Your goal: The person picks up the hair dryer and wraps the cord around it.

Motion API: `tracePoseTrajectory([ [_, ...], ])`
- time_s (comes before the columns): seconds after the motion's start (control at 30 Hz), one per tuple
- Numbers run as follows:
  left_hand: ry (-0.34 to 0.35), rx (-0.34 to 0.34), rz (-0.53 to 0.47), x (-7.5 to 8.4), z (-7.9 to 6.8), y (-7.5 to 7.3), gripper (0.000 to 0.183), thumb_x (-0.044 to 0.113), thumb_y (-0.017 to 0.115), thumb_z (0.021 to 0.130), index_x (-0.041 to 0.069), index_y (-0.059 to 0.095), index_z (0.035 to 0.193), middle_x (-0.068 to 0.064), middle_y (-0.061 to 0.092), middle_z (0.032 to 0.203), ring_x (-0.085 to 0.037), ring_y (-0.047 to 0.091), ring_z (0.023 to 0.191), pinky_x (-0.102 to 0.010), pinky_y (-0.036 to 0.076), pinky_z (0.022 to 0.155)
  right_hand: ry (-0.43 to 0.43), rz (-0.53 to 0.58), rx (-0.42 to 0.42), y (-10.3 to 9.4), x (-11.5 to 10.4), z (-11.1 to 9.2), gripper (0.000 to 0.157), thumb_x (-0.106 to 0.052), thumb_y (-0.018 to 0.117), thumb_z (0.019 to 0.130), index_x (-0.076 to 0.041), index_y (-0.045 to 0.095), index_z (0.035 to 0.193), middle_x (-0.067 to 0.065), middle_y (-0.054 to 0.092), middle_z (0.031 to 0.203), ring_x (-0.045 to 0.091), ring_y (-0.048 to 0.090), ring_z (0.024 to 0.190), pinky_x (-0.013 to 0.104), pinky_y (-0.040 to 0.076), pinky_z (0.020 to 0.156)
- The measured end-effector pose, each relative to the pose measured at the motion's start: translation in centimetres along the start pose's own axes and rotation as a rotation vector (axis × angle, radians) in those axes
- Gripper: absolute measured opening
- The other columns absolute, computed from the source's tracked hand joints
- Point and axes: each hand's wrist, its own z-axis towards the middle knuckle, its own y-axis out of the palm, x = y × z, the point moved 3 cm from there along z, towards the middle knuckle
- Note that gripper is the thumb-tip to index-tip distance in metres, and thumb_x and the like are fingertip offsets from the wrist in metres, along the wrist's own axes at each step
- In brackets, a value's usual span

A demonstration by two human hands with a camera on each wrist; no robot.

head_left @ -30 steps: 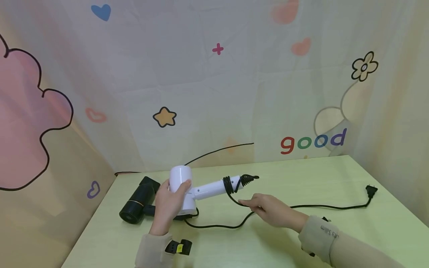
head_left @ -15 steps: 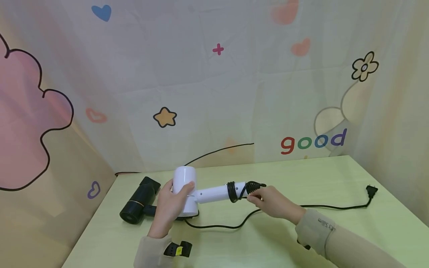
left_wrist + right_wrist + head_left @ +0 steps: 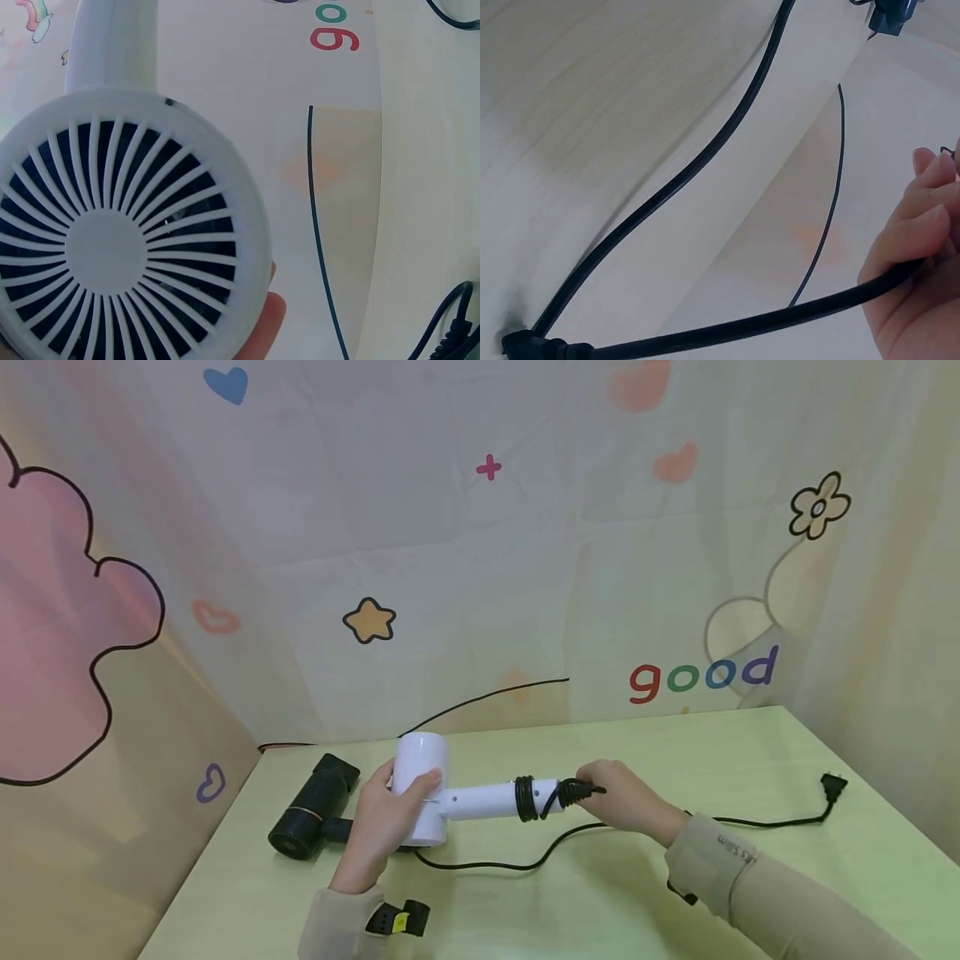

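Note:
A white hair dryer is held up over the table, its handle pointing right. My left hand grips its barrel, thumb across the front. In the left wrist view, the barrel's round slotted end faces the camera, with a fingertip beside it. Black cord is wrapped in several turns around the handle near its end. My right hand is at the handle's end, fingers partly hidden. The right wrist view shows it holding the black cord in its curled fingers.
A black hair dryer lies on the table at the left. A black cord runs along the table to the right, and a plug lies near the right edge. A printed curtain stands behind.
My right hand has moved from below the handle up to its end, with the cord. The white dryer has shifted slightly right, and its handle has tipped down to nearly level.

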Motion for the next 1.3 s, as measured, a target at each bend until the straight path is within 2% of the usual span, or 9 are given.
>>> tracePoseTrajectory([
  [0.1, 0.0, -0.006, 0.001, 0.0, -0.1, 0.0, 0.068, 0.047, 0.07, 0.08, 0.012, 0.047, 0.134, -0.017, 0.058, 0.115, -0.027, 0.062, 0.089, -0.035, 0.052, 0.066, -0.01, -0.044, 0.002, -0.3, -0.2, 0.1, 0.012, -0.005, 0.062, 0.086, -0.005, 0.064, 0.074, 0.001, 0.052, 0.066, 0.015, 0.045, 0.063, 0.029, 0.037, 0.061],
  [0.27, 0.004, -0.022, -0.011, -0.1, -0.1, 0.2, 0.068, 0.046, 0.071, 0.08, 0.014, 0.048, 0.135, -0.017, 0.059, 0.113, -0.025, 0.062, 0.086, -0.034, 0.052, 0.064, -0.057, -0.084, 0.018, -0.8, -0.7, 0.1, 0.031, -0.03, 0.062, 0.091, -0.009, 0.062, 0.067, -0.003, 0.049, 0.059, 0.011, 0.043, 0.059, 0.024, 0.036, 0.057],
  [0.33, 0.013, -0.03, -0.017, -0.1, 0.0, 0.3, 0.066, 0.045, 0.072, 0.079, 0.015, 0.049, 0.134, -0.017, 0.059, 0.111, -0.025, 0.063, 0.084, -0.034, 0.053, 0.063, -0.072, -0.087, 0.021, -1.0, -0.9, 0.1, 0.034, -0.033, 0.061, 0.091, -0.011, 0.061, 0.066, -0.005, 0.048, 0.058, 0.01, 0.041, 0.057, 0.023, 0.034, 0.055],
  [0.6, 0.032, -0.064, 0.004, 0.0, -0.2, 0.4, 0.067, 0.045, 0.073, 0.078, 0.018, 0.049, 0.135, -0.017, 0.06, 0.112, -0.025, 0.063, 0.082, -0.035, 0.053, 0.061, -0.018, -0.095, 0.017, -1.6, -1.2, 0.3, 0.035, -0.036, 0.064, 0.089, -0.014, 0.059, 0.062, -0.006, 0.042, 0.055, 0.01, 0.039, 0.055, 0.025, 0.034, 0.053],
  [0.8, 0.055, -0.069, 0.024, 0.0, -0.3, 0.4, 0.063, 0.044, 0.073, 0.078, 0.019, 0.052, 0.131, -0.016, 0.062, 0.108, -0.024, 0.063, 0.081, -0.035, 0.053, 0.061, -0.038, -0.137, 0.051, -2.6, -1.7, 0.3, 0.037, -0.038, 0.065, 0.087, -0.014, 0.056, 0.06, -0.007, 0.038, 0.053, 0.009, 0.035, 0.051, 0.024, 0.03, 0.051],
  [0.97, 0.096, -0.058, 0.068, -0.1, -0.3, 0.6, 0.059, 0.043, 0.073, 0.078, 0.019, 0.055, 0.128, -0.014, 0.064, 0.105, -0.023, 0.063, 0.079, -0.034, 0.052, 0.06, -0.054, -0.176, 0.077, -3.5, -2.5, 0.4, 0.034, -0.038, 0.066, 0.086, -0.015, 0.058, 0.062, -0.006, 0.041, 0.053, 0.009, 0.036, 0.05, 0.024, 0.031, 0.05],
  [1.3, 0.173, -0.042, 0.169, 0.2, -0.6, 1.2, 0.064, 0.043, 0.074, 0.077, 0.015, 0.052, 0.131, -0.014, 0.065, 0.105, -0.022, 0.064, 0.077, -0.032, 0.052, 0.057, -0.079, -0.217, 0.119, -4.4, -4.0, 0.3, 0.034, -0.038, 0.068, 0.085, -0.015, 0.056, 0.062, -0.005, 0.043, 0.055, 0.01, 0.037, 0.051, 0.025, 0.031, 0.051],
])
